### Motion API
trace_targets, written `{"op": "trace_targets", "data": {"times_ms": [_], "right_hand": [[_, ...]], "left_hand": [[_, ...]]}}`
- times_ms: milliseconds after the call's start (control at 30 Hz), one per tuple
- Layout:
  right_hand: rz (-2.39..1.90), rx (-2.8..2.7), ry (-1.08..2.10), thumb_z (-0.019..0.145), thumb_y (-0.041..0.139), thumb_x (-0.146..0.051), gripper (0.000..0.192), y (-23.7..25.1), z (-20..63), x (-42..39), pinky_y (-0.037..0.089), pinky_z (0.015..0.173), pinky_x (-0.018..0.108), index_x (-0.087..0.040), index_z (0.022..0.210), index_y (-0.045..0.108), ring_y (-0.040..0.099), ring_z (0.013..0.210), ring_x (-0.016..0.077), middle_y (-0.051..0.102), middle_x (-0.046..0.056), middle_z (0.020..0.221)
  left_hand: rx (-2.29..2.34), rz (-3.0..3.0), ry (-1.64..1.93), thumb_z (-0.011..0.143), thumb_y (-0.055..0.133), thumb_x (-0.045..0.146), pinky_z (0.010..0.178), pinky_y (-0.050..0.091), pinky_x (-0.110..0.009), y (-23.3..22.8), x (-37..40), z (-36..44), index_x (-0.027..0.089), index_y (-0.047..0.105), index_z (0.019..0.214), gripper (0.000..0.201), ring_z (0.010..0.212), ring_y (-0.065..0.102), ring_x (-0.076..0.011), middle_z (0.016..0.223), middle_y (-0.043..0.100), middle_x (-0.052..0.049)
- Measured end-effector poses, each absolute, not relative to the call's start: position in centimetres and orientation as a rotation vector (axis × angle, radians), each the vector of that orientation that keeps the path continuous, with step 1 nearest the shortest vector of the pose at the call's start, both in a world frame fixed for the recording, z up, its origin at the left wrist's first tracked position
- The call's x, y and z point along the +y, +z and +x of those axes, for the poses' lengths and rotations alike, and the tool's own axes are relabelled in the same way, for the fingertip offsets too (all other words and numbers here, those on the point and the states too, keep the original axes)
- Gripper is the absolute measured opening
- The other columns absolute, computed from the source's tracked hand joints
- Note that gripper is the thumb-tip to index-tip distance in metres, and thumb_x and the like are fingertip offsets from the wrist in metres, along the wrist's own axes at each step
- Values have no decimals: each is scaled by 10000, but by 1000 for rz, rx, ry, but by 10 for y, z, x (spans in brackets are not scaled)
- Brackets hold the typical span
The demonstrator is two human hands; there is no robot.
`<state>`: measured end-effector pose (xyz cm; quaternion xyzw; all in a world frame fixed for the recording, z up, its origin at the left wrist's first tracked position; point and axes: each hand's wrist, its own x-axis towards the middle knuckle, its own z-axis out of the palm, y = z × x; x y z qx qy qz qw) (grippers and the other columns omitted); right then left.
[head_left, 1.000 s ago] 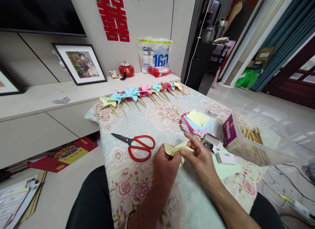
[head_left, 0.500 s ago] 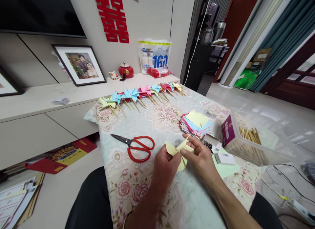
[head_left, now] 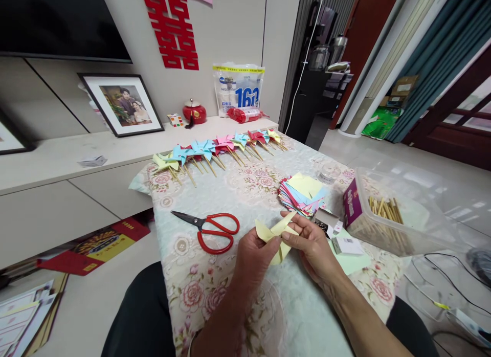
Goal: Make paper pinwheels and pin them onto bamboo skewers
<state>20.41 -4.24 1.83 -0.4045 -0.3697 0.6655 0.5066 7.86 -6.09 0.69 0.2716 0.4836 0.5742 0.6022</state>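
A pale yellow paper pinwheel (head_left: pixel 281 252), its corners folded in toward the middle, is held between my two hands above the table. My left hand (head_left: pixel 255 254) pinches its left side, the thumb pressed near the centre. My right hand (head_left: pixel 309 243) grips the opposite side, thumb at the centre and fingers behind the paper. Whether a pin sits at the centre is hidden. Left of my hands lie red-handled scissors (head_left: pixel 217 232), blades pointing away to the left. Beyond my right hand is a stack of coloured paper squares (head_left: pixel 303 191), beside a small open box of fasteners (head_left: pixel 325 221).
Finished pinwheels on sticks (head_left: pixel 203 150) line the far table edge. A clear plastic bin (head_left: pixel 378 231) with wooden sticks stands at right, near a tape roll (head_left: pixel 329 172) and a small white box (head_left: pixel 347 245). A cabinet ledge (head_left: pixel 126 147) borders the table's far side.
The view has shifted slightly. My left thumb has moved in nearer the pinwheel's centre, and both hands still hold the paper.
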Motion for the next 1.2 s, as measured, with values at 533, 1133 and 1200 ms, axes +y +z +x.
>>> {"op": "trace_targets", "data": {"times_ms": [533,1133,1200], "right_hand": [[-1199,-1573,608,905,629,-319,278,49,233,-49,517,815,378,-253,1171,676,663,902,227,713,62,1009],[-2721,-1838,382,951,623,-314,270,81,439,75,578,798,375,-132,1150,635,673,929,201,667,93,1126],[-2749,-1840,338,944,633,-328,337,73,437,81,561,866,415,-137,1220,602,648,1034,233,624,110,1225]], "left_hand": [[984,472,1305,575,820,250,629,516,-264,6,-53,70,144,729,876,332,673,693,-194,733,755,-28],[1078,533,1316,563,821,280,617,495,-256,-7,-50,72,107,739,859,353,645,669,-194,724,758,-49],[1059,529,1319,571,817,276,604,491,-253,-7,-51,72,106,736,854,340,629,664,-187,726,761,-51]]}}
